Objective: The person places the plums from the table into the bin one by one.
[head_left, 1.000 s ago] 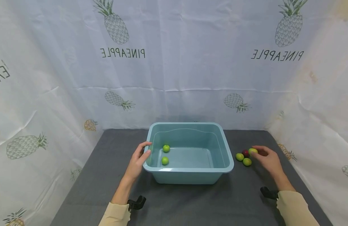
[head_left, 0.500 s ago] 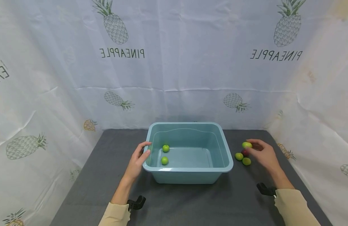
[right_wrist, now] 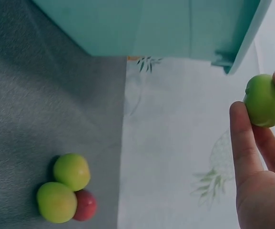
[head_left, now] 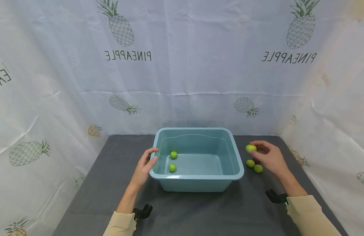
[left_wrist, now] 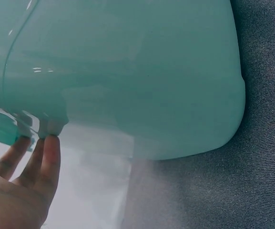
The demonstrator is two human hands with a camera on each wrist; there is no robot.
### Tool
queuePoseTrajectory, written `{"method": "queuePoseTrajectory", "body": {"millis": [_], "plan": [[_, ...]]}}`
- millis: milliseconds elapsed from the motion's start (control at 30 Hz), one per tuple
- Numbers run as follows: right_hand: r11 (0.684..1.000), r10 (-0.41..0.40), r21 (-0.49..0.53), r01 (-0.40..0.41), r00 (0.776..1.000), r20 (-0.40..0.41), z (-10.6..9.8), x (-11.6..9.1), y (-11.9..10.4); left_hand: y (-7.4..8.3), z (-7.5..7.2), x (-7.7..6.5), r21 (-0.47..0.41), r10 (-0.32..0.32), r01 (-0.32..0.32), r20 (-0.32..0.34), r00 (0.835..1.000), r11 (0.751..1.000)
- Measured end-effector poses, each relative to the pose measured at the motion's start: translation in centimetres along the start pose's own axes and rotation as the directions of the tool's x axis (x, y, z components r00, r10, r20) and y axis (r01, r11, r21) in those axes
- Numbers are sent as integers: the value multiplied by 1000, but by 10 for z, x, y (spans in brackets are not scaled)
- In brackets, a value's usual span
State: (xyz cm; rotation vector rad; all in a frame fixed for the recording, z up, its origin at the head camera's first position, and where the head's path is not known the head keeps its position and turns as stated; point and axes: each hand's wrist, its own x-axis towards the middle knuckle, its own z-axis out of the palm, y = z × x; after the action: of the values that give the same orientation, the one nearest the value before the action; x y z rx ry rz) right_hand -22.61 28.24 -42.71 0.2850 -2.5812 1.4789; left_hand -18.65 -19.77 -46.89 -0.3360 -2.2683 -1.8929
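Note:
A light blue plastic tub (head_left: 196,177) stands mid-table with two small green plums (head_left: 173,155) on the left side of its floor. At its left rim my left hand (head_left: 141,170) grips the edge; in the left wrist view the fingers (left_wrist: 50,157) reach up to the tub's outer wall. My right hand (head_left: 270,159) pinches a green plum (right_wrist: 265,100) between thumb and fingertips, raised to the right of the tub. Below it on the table lie two more green plums (right_wrist: 72,171) and a red plum (right_wrist: 85,205), close together; the head view mostly hides the red one behind the hand.
Dark grey cloth covers the table (head_left: 93,183). A white curtain (head_left: 193,75) printed with pineapples hangs behind and along both sides. Each wrist wears a black camera mount, such as the right one (head_left: 275,196).
My right hand has lifted the green plum from the cluster and carried it leftward and away from me, toward the tub. The left hand and tub stay where they were.

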Motion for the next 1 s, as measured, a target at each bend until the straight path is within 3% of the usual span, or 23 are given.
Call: {"method": "queuePoseTrajectory", "body": {"millis": [533,767,1000], "plan": [[999,-29,-41,33,994,107,6,7,-49,-1,-1,1,-19,30,-30,9,1000,999],[998,-68,-5,69,985,159,12,12,-69,-2,-4,1,-14,-15,16,17,1000,1000],[998,-67,33,61,977,202,20,18,-85,0,-5,1,-21,3,-3,24,1000,1000]]}}
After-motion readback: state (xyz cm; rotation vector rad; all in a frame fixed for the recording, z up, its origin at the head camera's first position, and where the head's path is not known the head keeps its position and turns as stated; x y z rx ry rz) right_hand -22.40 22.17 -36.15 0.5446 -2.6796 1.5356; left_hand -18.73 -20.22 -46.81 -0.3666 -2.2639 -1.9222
